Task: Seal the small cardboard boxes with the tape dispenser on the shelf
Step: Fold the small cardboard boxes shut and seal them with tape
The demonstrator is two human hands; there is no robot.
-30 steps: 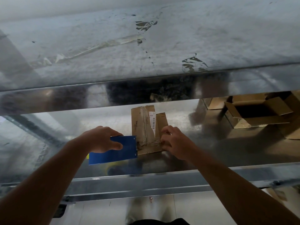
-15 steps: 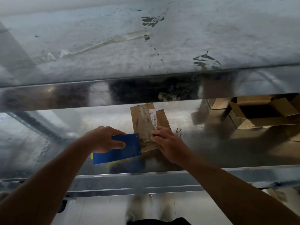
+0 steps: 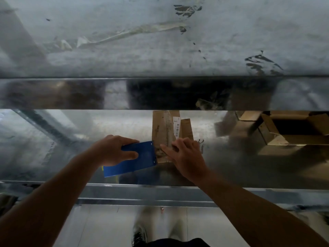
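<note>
Hidden first: the small cardboard box has its far end cut off by the front lip of the upper shelf. Its near end is under the right hand. A pale strip runs along its top; tape or print, can't tell. One white barcode label sits on its right half.

The tape dispenser shows only as a blue plate (roll and blade not visible). It touches the box's near-left corner.

Left hand, left of the box: wrapped round the dispenser, thumb on the blue face.

Right hand: presses on the box's near end, thumb stretched flat toward the dispenser, fingertips bent onto the top. Not wrapped round the box.

The box lies on the lower metal shelf, which is glossy, with smeared reflections.

Well right of the box: open cardboard boxes, at least two. The lip and the frame edge clip them, so exact count unclear.

Counts: two hands, one dispenser, one box being worked, one label.

Below the box, past the shelf edge: one dark shoe, blurred.
</note>
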